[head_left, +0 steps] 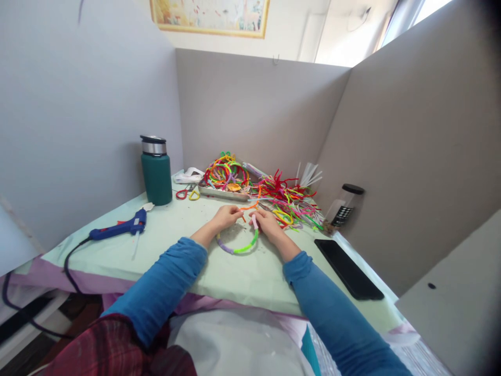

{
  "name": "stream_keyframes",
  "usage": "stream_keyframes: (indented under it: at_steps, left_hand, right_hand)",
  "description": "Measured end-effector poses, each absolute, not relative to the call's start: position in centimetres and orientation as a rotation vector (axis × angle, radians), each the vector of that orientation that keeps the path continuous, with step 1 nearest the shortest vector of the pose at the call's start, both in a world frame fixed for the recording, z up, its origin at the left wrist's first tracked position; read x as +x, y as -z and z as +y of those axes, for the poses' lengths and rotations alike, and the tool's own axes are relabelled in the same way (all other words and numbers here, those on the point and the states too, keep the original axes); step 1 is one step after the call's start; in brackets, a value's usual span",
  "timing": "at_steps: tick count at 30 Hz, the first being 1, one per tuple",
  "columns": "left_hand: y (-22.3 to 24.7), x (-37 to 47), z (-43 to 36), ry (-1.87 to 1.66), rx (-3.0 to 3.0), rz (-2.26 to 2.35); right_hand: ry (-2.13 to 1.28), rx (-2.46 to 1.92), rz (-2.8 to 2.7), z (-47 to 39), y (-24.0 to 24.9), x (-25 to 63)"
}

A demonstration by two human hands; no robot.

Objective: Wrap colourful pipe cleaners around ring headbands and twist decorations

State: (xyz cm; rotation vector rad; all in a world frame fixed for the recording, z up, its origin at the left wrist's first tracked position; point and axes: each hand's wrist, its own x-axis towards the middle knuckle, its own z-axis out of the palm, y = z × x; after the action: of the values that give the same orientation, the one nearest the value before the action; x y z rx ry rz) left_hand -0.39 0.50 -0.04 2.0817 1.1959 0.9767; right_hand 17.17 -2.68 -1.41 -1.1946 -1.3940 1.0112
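Near the middle of the pale green tabletop (274, 284), between my two hands, I see the coloured ring (246, 249), banded in purple, greens and pale pink. My right hand (268, 225) pinches its pale pink end between thumb and fingers. My left hand (227, 216) has its fingertips drawn close together, apparently on the orange fuzzy stem (259, 197), which bends upward at its far end.

I judge the light grip to be the weak point: if the right pinch loosens, the ring could twist or drop, and its wrapping might slacken. The orange stem's free end stands just before the heap of loose stems (284, 184), so a careless pull could snag it there and drag others along. On the left, the cord (70, 261) of the blue glue gun (117, 230) droops over the table edge; a forearm catching it could tug the tool off. I can't tell whether the gun is hot.

My left hand hides part of the ring's left side, and the right fingers cover much of the pink end. Whether the orange stem joins the ring, I cannot make out. The tangle in the metal tray (223, 195) is too dense to sort, and both sleeves run out toward the bottom of my view.
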Motion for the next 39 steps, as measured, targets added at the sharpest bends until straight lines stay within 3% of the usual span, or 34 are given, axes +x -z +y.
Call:
stream_keyframes:
  at_steps: [12, 39]
  left_hand:
    - [0.3, -0.3, 0.8, -0.993, 2.037, 1.07]
    - [-1.0, 0.1, -1.1, -0.903, 1.645, 0.795]
  right_hand:
    - [-1.068, -1.1, -1.6, -3.1, 1.5, 17.3]
    - [-1.274, -1.081, -1.436, -2.2, 1.8, 18.0]
